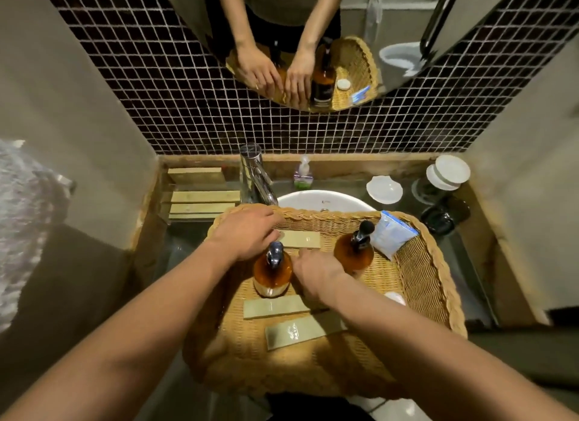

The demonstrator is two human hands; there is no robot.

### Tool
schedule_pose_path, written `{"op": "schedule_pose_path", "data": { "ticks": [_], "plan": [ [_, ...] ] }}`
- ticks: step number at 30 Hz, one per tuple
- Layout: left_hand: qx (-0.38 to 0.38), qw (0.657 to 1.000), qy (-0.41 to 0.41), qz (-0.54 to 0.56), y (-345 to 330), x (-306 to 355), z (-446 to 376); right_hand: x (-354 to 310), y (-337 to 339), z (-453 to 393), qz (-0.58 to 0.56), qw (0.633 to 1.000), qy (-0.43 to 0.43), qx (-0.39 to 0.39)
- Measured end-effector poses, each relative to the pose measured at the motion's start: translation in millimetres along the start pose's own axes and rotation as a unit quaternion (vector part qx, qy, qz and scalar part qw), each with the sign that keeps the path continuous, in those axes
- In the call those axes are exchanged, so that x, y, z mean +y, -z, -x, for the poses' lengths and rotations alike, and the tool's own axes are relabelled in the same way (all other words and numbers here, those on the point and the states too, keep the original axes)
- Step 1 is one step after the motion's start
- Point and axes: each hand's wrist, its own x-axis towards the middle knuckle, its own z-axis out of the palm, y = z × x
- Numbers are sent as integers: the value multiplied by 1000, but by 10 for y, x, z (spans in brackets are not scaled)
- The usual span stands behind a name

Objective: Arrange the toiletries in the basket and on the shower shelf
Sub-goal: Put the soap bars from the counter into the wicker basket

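A wicker basket (438,264) sits over the sink. In it stand two amber pump bottles, one on the left (272,276) and one on the right (354,254). A flat beige box (304,239) lies at the far side. My left hand (250,232) curls down over that box's left end, gripping it. From between the bottles, my right hand (316,273) touches the box's near edge with its fingertips. Two more flat boxes (272,307) (300,329) lie near the front. A blue-and-white packet (391,235) leans in the far right corner.
Behind the basket are a chrome faucet (253,176), the white sink (326,199) and a small soap dispenser (303,174). White dishes (383,188) (448,173) and a dark dish (438,220) sit at right. More flat boxes (200,196) lie at left. A mirror (300,28) hangs above.
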Motion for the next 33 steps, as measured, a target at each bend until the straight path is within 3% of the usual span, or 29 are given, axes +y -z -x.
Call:
{"op": "schedule_pose_path", "data": {
  "ticks": [16, 25, 29, 33],
  "plan": [
    [-20, 999, -29, 28, 27, -109, -19, -19, 8, -8, 58, 998, -9, 13],
    [-19, 1000, -4, 16, 368, -216, -249, 131, 754, 71, 110, 985, 11, 130],
    [-17, 994, 39, 102, 574, -181, -382, 254, 1092, 117, 105, 974, 8, 202],
    [-11, 959, 114, 260, 731, -153, -503, 322, 1289, 148, 110, 956, -14, 271]
  ]
}}
